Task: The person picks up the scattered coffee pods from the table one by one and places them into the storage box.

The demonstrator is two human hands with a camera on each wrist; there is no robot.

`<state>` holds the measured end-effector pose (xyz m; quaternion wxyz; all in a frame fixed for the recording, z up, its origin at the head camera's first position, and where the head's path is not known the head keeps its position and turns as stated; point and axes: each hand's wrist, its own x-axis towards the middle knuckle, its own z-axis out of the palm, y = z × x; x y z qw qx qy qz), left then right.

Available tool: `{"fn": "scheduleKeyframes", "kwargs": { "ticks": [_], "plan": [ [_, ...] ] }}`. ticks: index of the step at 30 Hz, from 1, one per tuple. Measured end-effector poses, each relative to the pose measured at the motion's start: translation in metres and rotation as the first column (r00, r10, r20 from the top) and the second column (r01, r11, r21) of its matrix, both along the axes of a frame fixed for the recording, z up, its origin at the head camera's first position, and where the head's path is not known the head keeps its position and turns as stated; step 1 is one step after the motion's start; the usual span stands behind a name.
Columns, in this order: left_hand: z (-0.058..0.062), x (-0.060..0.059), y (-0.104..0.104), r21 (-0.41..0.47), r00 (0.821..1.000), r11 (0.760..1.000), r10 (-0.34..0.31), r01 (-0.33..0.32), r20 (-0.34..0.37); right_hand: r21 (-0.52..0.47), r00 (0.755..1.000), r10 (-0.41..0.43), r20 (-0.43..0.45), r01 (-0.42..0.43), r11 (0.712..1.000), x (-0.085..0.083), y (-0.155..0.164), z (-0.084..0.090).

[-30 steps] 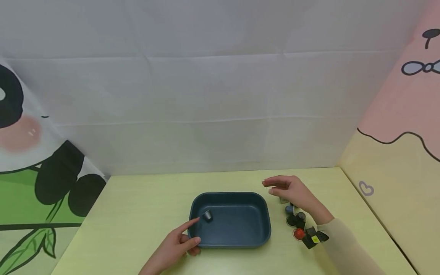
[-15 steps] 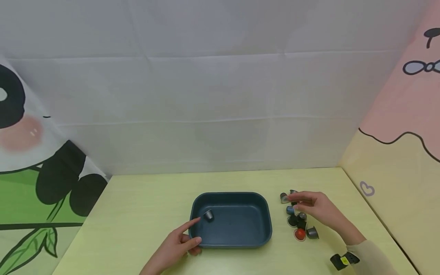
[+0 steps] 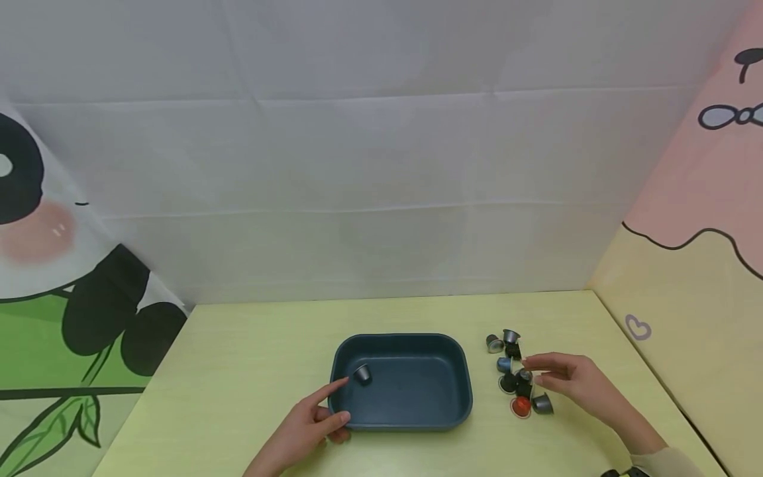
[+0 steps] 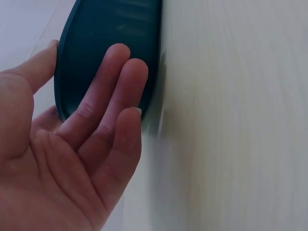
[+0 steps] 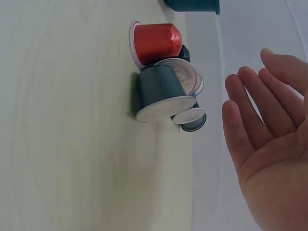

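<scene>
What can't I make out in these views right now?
Head view: any markings on the capsule inside the tray, too small to tell.
Head view: black item near the right sleeve, cut off by the bottom edge.
Left wrist view: tray, cut off by the top edge, partly covered by the left hand.
Right wrist view: capsules behind the grey capsule, partly hidden by it.

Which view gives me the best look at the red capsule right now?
The right wrist view: the red capsule appears largest there, its side and pale rim plain to see. The head view shows it small, at the cluster's near end beside a grey capsule. The left wrist view doesn't show it.
</scene>
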<state>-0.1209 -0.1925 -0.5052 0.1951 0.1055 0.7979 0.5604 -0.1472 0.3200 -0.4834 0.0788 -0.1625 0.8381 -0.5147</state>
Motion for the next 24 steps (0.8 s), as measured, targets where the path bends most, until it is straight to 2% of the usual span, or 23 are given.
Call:
{"fn": "scheduleKeyframes", "kwargs": {
  "ticks": [11, 24],
  "plan": [
    [0.002, 0.001, 0.001, -0.007, 1.0, 1.0, 0.005, -0.005, 0.0, 0.02, 0.998, -0.008, -0.066, 0.009, 1.0, 0.008, 0.009, -0.012],
    [0.002, 0.001, 0.001, 0.004, 1.0, 1.0, 0.009, -0.009, 0.011, 0.085, 0.999, -0.039, -0.03, 0.041, 0.996, 0.013, 0.017, -0.03]
  ]
}}
